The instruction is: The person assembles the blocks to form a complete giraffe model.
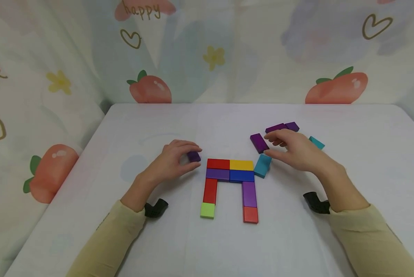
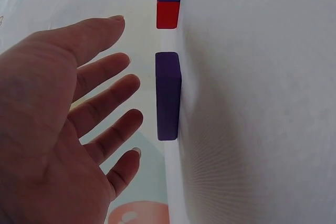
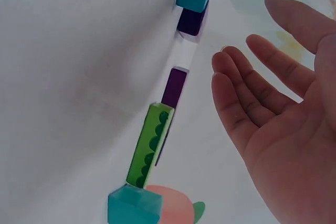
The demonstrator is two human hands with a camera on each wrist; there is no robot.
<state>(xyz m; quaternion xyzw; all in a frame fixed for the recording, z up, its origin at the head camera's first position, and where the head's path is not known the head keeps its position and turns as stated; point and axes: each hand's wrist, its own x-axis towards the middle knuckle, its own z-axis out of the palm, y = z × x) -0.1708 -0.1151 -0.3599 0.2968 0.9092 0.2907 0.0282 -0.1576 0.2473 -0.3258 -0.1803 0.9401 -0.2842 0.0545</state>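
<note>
My left hand [image 1: 174, 158], fingers apart and lightly bent, hovers over a dark purple block [image 1: 193, 156]. The left wrist view shows a gap between the fingertips and that block [image 2: 168, 98]. Just right of it lies an arrangement of flat blocks: a red block [image 1: 218, 164] and a yellow block [image 1: 241, 165] above a purple block [image 1: 218, 174] and a blue block [image 1: 242, 176], with two legs below. My right hand [image 1: 293, 148], empty and loosely bent, is above the table near a purple block [image 1: 259, 143] and a teal block [image 1: 262, 166].
The left leg has a red block [image 1: 210, 191] and a light green block [image 1: 207, 210]; the right has a purple block [image 1: 249, 194] and a coral block [image 1: 250, 214]. Behind my right hand lie purple blocks [image 1: 276, 128], another teal block [image 1: 316, 142] and a green block [image 3: 148, 145].
</note>
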